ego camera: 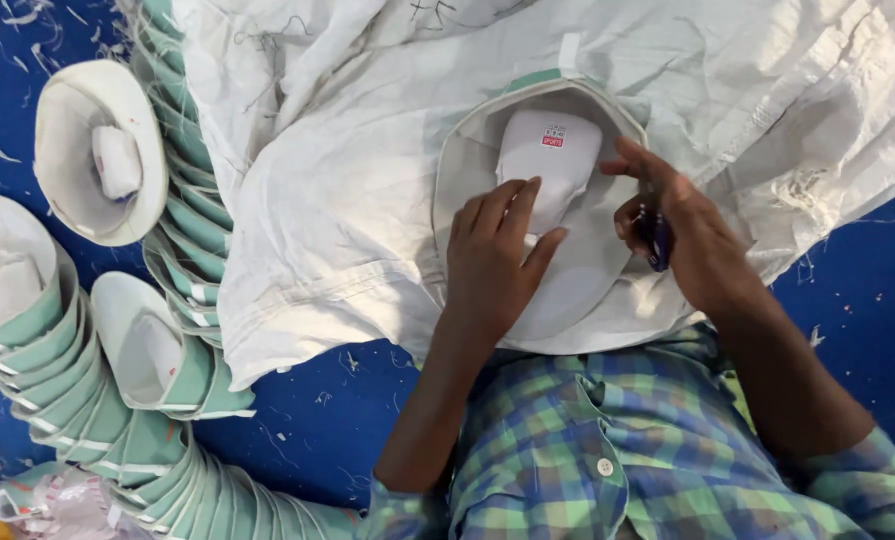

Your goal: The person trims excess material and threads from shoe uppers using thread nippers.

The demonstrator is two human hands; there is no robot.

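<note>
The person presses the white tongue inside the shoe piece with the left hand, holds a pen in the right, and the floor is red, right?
Not quite: the floor is blue, not red, as the head view shows. The left hand does press the white tongue inside the shoe piece, and the right hand holds a pen.

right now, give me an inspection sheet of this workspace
surface: blue floor, littered with pale thread scraps.
job's things: white shoe upper with a white insole piece inside, lying on a white sack.
clutter: nested stacks of green-and-white shoe uppers at the left.
grippers: left hand pressing flat on the insole piece; right hand at the upper's rim, closed on a dark pen-like tool.
cables: nothing seen.
surroundings: the person's checked shirt below.
</note>
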